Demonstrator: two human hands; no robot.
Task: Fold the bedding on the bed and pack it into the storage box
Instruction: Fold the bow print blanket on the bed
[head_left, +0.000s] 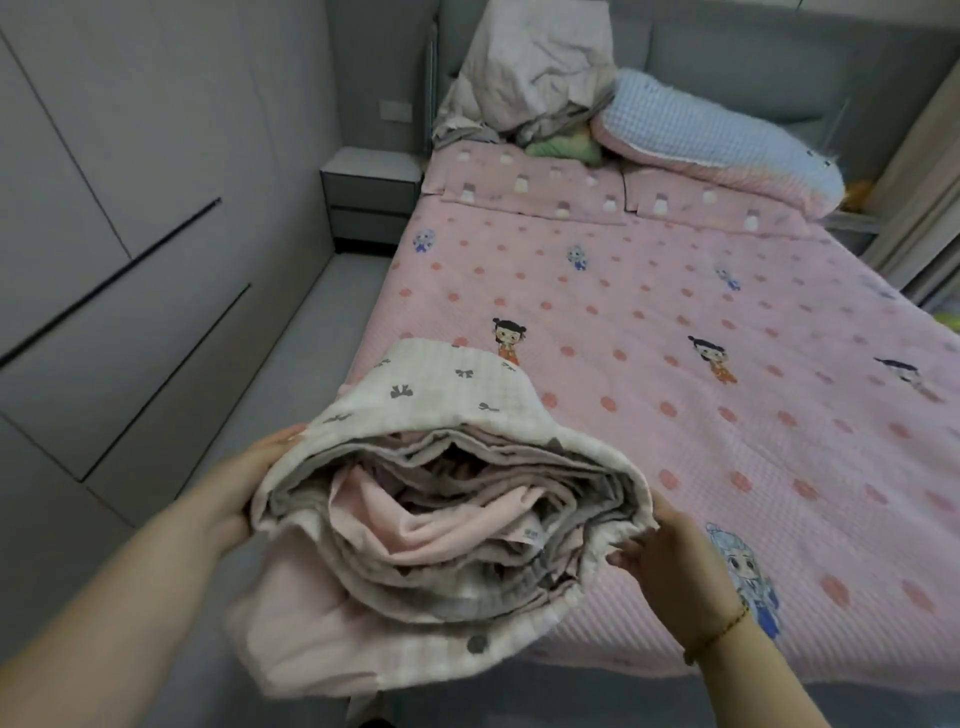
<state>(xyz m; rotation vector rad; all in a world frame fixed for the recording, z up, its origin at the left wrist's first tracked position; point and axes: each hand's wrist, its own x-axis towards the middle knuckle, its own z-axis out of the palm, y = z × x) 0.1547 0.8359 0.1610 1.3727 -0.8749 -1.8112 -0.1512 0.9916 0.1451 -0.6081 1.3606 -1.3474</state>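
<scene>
Two hands (236, 486) (670, 569) round one folded quilt (441, 499) (bow-printed)

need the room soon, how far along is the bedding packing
Done: one quilt is folded into a thick bundle. In hand: the left hand and right hand hold it by its sides over the near corner of the bed. Left: a crumpled pile and a blue blanket lie bunched at the headboard, and no storage box is in view, so nothing looks packed yet.

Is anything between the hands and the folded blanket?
Nothing visible. The left hand holds the folded blanket at its left side, the right hand at its right edge. No storage box is in view.
</scene>
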